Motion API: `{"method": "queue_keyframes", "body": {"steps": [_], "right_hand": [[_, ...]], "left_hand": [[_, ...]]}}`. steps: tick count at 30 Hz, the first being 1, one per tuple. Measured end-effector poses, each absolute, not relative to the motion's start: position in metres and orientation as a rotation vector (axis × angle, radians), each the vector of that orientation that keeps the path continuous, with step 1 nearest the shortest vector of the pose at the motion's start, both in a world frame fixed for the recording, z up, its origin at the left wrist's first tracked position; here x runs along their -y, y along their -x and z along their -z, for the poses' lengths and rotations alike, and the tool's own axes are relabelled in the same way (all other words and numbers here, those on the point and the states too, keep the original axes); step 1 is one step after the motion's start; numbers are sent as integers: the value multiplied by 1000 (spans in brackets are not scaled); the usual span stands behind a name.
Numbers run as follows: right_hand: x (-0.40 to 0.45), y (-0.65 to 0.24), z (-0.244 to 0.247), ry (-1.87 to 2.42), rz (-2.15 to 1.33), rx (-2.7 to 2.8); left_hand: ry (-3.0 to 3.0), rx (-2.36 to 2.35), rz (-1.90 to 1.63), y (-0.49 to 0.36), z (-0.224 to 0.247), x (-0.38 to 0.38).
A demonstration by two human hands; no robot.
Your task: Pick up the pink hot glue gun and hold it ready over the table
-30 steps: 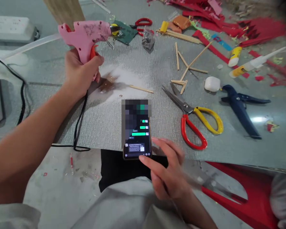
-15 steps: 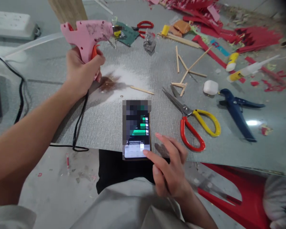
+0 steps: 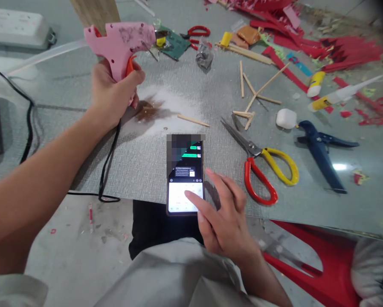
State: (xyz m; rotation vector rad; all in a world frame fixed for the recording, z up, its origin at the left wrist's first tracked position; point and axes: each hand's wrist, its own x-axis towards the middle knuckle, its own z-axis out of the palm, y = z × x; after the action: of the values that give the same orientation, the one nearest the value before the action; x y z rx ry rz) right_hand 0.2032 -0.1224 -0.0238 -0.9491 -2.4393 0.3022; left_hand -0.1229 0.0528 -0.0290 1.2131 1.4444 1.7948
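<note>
Poised over a phone (image 3: 178, 189) with the right grip (image 3: 225, 217), holding a pink glue gun (image 3: 124, 40) in the left grip (image 3: 112, 94)
Closed round the glue gun's handle on the left, thumb near the orange trigger (image 3: 129, 66); loosely spread on the right, holding nothing, forefinger over the phone's lit lower part, cannot tell whether touching. Phone face up on the near side of the tabletop (image 3: 140, 170), lower end seemingly past the edge, so probably best to tap lightly for fear of tipping. Best also to leave the trigger unpressed, to aim the nozzle (image 3: 161, 33) clear of the green sheet (image 3: 178, 47) beside it in view, and to mind the scissors (image 3: 253, 149) near the right fingers
</note>
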Motion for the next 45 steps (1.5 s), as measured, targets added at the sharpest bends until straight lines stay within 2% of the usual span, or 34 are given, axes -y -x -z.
{"method": "queue_keyframes", "body": {"steps": [5,31,45], "right_hand": [[122,-208,25,840,-318,2415],[126,-200,29,982,-235,2331],[125,-173,22,1002,-330,2473]], "left_hand": [[-1215,-1448,-1785,123,29,-53],[-1225,-1457,-1763,122,25,-51],[-1266,-1411,-1750,122,27,-50]]}}
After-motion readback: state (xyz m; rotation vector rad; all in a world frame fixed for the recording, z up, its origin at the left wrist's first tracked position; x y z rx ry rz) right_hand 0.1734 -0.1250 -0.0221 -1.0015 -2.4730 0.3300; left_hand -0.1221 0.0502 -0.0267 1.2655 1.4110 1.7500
